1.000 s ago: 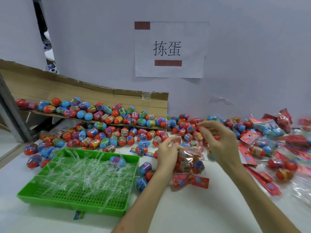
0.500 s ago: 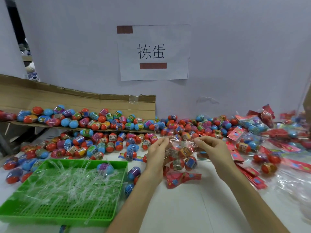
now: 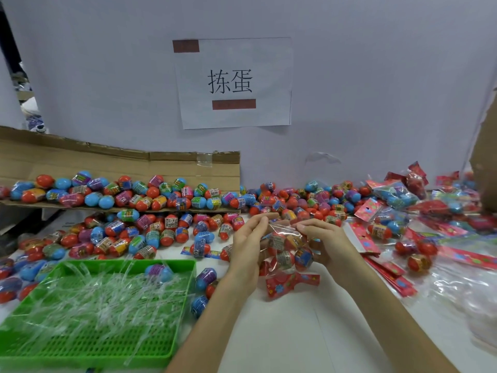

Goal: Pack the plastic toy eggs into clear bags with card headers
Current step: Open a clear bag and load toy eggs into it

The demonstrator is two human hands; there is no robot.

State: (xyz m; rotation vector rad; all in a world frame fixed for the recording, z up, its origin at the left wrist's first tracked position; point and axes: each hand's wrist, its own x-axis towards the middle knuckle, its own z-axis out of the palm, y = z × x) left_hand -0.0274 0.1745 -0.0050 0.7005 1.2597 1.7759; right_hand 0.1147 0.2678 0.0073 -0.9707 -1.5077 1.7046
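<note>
while both hands close in: the clear bag hangs between them, mouth up, card header dangling underneath, just off the table.
left hand: long fingers nearly straight, thumb against the film, pinching the bag's near-left mouth edge as far as i can tell.
right hand: fingers curled, clamped on the opposite edge of the mouth, fingertips almost meeting the left's.
what changed: a second ago the right hand was up above the bag and well apart from the left; now it's down at the rim and the two hands are close together.
eggs in the bag: several stacked between the palms, count too blurred to call.
what it means: loading looks finished for this one, and i'd judge the mouth is about to be closed.
loose eggs: heaped beyond and left of the left hand.
green tray: left of the left forearm, full of clear plastic strips.
packed bags: piled beyond the right hand, spare headers just right of its wrist.
watch for: the slippery film slipping out of a pinch and eggs spilling out.
</note>
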